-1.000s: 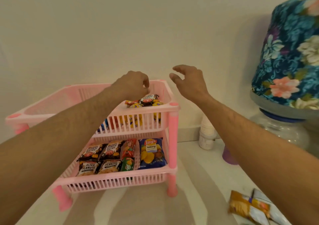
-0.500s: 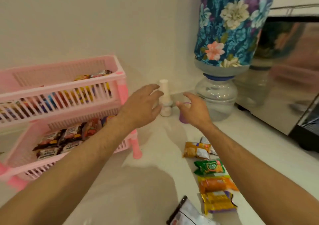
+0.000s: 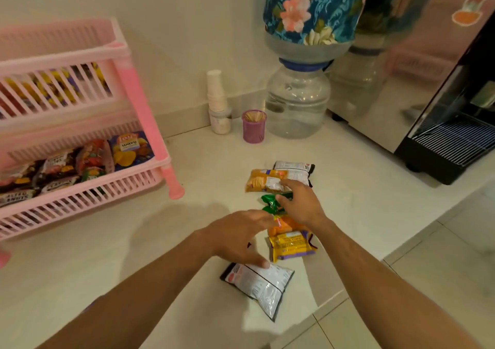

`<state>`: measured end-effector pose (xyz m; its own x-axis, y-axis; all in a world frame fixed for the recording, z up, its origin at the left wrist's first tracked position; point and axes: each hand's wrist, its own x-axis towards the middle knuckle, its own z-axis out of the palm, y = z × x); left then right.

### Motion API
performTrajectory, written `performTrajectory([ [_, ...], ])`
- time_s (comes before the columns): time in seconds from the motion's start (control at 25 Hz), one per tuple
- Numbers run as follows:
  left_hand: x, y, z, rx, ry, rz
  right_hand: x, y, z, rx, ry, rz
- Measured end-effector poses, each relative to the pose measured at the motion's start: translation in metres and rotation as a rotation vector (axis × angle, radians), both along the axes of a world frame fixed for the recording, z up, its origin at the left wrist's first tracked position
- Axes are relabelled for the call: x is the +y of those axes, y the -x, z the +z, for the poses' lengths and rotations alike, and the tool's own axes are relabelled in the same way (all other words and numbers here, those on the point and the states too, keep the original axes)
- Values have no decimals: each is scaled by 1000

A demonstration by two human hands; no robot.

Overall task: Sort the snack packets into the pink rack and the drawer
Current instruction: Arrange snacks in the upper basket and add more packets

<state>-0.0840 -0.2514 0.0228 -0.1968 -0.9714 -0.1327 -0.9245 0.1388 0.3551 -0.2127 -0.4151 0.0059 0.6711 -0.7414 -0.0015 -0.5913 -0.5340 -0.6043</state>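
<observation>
Both hands have left the pink rack (image 3: pixel 128 86) and come down over the loose packets on the desk (image 3: pixel 112 255): next pick-up starting. Nearest, left hand (image 3: pixel 238 237) hovers spread above silver packet (image 3: pixel 261 285), holding nothing. Farther, right hand (image 3: pixel 300 204) fingers curl onto green packet (image 3: pixel 270 203); grasp uncertain. Rack far left.

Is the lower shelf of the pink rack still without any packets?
No, the lower shelf of the pink rack already holds several snack packets, among them a blue and yellow chips packet at its right end.
</observation>
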Motion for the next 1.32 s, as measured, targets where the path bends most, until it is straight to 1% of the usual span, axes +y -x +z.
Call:
performTrajectory([
  [0.16,23,12,-30,19,-5,-31,0,9,-12,156,89,107],
  [0.28,39,18,-46,59,75,-63,0,10,-14,225,170,157],
  [0.4,48,16,-51,46,128,-84,-2,7,-11,264,230,188],
  [0.6,64,3,-68,10,174,-30,-7,-3,-6,391,277,221],
  [0.8,68,-4,-71,-39,77,-2,-6,-13,-5,469,320,242],
  [0.88,71,-5,-72,-12,124,39,-7,-15,-3,481,307,248],
  [0.96,77,-8,-65,85,157,156,-8,-18,-1,474,276,257],
  [1.08,86,-18,-54,302,162,384,-7,-23,9,430,210,288],
  [1.2,93,-28,-40,609,185,604,-1,-27,17,355,134,331],
  [1.28,96,-35,-32,811,204,723,3,-32,21,251,89,341],
  [1.32,98,-39,-29,909,226,764,6,-35,22,194,32,339],
])
